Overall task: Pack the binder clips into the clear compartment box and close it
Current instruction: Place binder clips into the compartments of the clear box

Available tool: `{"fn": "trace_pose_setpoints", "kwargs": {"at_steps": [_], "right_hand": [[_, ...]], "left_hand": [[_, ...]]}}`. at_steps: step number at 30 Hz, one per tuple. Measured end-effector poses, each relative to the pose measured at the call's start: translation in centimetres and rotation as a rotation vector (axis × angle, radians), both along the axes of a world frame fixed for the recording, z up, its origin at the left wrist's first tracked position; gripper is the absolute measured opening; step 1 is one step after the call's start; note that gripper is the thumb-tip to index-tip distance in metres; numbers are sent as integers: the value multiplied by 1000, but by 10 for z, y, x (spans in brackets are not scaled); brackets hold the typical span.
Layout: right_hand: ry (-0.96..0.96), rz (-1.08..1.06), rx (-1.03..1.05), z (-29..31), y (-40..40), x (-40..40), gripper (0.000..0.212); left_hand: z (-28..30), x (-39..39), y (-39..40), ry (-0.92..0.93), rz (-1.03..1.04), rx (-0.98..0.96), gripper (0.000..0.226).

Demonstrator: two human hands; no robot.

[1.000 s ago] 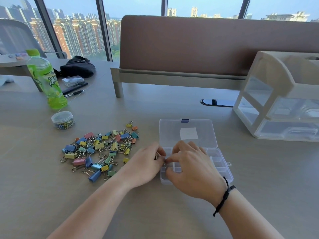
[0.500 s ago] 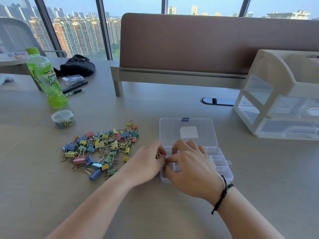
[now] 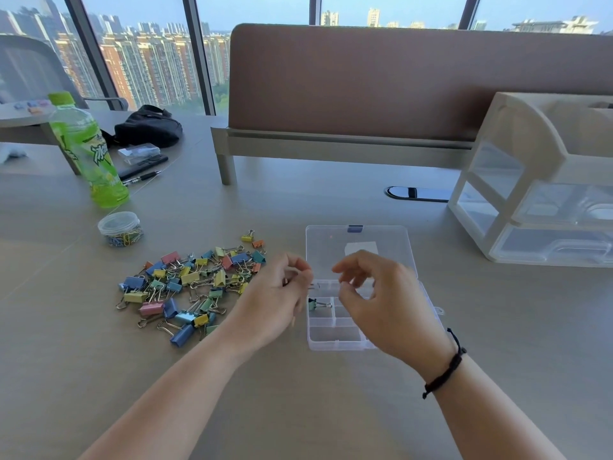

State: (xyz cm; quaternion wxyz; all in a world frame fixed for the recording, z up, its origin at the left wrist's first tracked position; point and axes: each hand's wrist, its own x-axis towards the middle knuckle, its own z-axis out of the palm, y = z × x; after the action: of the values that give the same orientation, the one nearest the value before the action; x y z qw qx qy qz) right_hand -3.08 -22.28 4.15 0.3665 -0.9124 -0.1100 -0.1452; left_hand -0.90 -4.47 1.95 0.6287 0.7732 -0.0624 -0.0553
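Broadly, a grey surface (image 3: 331, 410) carries a white drawer unit (image 3: 537, 200) at the far right and a green bottle (image 3: 89, 154) at the far left. Near the middle lies the clear compartment box (image 3: 335, 336), its lid (image 3: 356, 249) laid open, with the heap of binder clips (image 3: 189, 283) just left of it. Above the box, the left hand (image 3: 275, 303) and right hand (image 3: 384, 303) hover apart, each grip loosely curled, holding nothing I can make out. One green clip (image 3: 315, 304) sits in a left compartment.

drawer unit (image 3: 544, 180) cut off right, box (image 3: 331, 340) part-hidden
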Motion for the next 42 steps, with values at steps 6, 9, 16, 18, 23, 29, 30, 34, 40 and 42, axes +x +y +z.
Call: {"fn": "trace_pose_setpoints", "kwargs": {"at_steps": [6,9,16,18,23,29,30,34,40,42], "right_hand": [[196,133,364,2,12,-5,18],[204,75,426,3,9,-2,14],[168,-109,418,2,-7,8,14],[182,-112,302,-2,-6,8,12],[187,-65,99,-8,1,4,15],[220,-54,115,-13,4,5,19],[223,-54,120,-13,4,5,19],[230,-57,130,-15,5,6,19],[236,-67,136,-18,4,8,18],[240,-68,142,-18,4,8,17]], "left_hand": [[5,-13,-14,50,-43,-215,10],[4,-12,-14,48,-69,-178,16],[-1,-7,3,-340,29,409,13],[-4,-7,4,-340,48,467,11],[-6,-8,3,-376,49,554,8],[-4,-9,0,-359,64,603,8],[-3,-8,0,-345,53,605,8],[-2,-4,1,-294,-20,628,8],[0,-1,3,-263,-98,655,8],[1,0,3,-264,-119,667,9]]}}
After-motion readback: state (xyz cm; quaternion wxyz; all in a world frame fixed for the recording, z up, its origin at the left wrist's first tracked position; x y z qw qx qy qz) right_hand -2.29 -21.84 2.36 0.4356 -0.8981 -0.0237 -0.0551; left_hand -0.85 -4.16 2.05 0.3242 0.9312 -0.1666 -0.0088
